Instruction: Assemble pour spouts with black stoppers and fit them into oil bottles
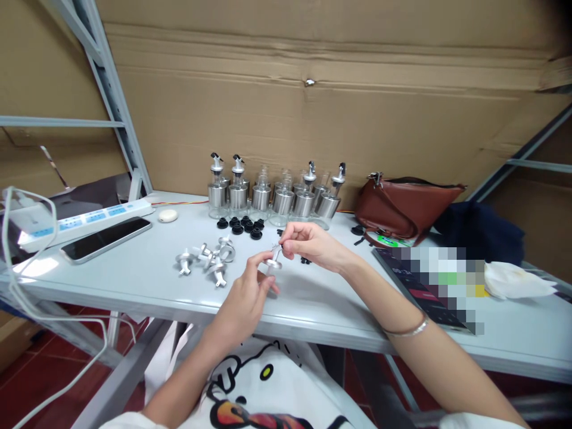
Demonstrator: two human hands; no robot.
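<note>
My left hand (247, 293) is closed on a silver bottle pourer (273, 263), holding it by its round collar just above the table. At the pourer's upper tip my right hand (308, 244) pinches with thumb and forefinger; a small dark part seems to be between them, mostly hidden. To the left lie several loose silver pourers (217, 271). Several black rubber stoppers (237, 228) sit in a cluster behind them. Small black pieces (305, 260) rest beside my right hand, partly covered by it.
Glass-and-steel bottles (260, 198) stand along the cardboard wall (322, 125), some topped with pourers. On the left are a power strip (93, 223), a phone (106, 238) and a round white case (168, 215). A brown bag (402, 205), a tablet (415, 286) and a crumpled tissue (513, 280) occupy the right.
</note>
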